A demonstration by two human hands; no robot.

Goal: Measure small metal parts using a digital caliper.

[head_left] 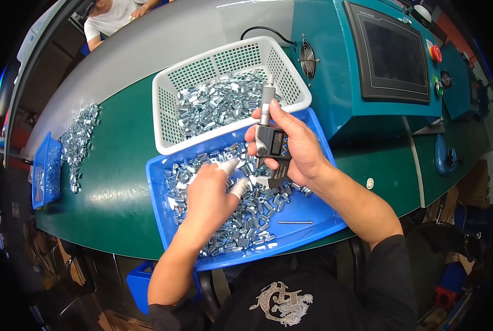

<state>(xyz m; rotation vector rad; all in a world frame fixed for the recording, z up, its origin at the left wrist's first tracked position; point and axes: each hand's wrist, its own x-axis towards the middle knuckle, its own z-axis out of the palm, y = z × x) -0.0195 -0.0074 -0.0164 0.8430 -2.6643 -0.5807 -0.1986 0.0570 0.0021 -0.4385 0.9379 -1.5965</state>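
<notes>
My right hand [293,146] grips a digital micrometer [271,140], held upright over the blue tray [158,190], its thimble pointing toward the white basket [163,105]. My left hand [213,193] hovers over the pile of small shiny metal parts [246,223] in the tray. Its thumb and forefinger wear white finger cots and pinch toward the micrometer's jaw; a small part between them cannot be made out for sure. The white basket behind the tray also holds many of the same metal parts [219,102].
A thin metal pin [295,222] lies in the tray's right part. More metal parts [78,140] lie loose on the green table at left, beside another blue tray [45,171]. A teal machine with a dark screen [395,52] stands at right. Another person [111,16] sits far back.
</notes>
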